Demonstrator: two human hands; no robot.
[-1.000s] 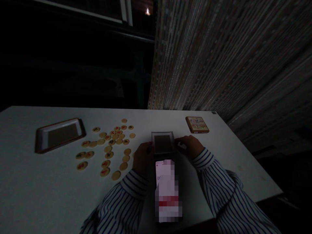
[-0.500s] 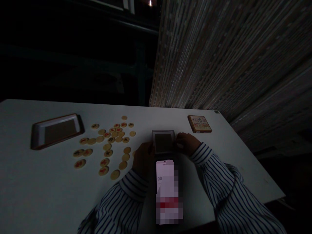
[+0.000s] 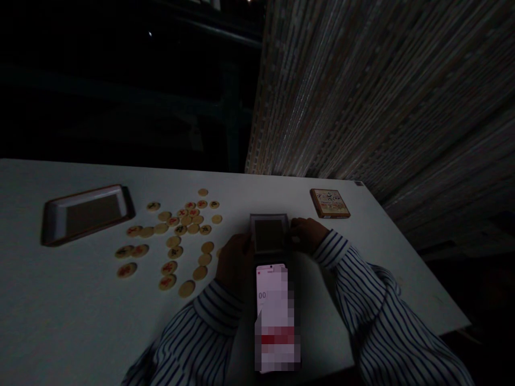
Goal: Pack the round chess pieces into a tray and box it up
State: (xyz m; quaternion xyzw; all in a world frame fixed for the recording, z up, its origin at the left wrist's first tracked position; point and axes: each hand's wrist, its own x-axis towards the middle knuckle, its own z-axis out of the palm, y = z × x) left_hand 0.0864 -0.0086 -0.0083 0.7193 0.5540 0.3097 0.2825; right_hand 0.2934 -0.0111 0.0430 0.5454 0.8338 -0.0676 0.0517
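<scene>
In dim light, a small open box (image 3: 269, 234) with a pale rim and dark inside sits on the white table (image 3: 60, 300). My left hand (image 3: 234, 261) grips its left side and my right hand (image 3: 307, 234) grips its right side, fingers curled on the rim. Both arms wear striped sleeves. Several round pale game pieces (image 3: 181, 236) with red or black marks lie scattered to the left of my left hand.
A lit phone (image 3: 277, 316) stands between my forearms. A larger shallow tray (image 3: 85, 213) lies at the far left. A small square box with a printed lid (image 3: 329, 202) rests at the back right. A ribbed wall rises behind the table.
The view has tilted slightly, so everything sits a bit higher and further left in the picture. Both hands stay on the small box.
</scene>
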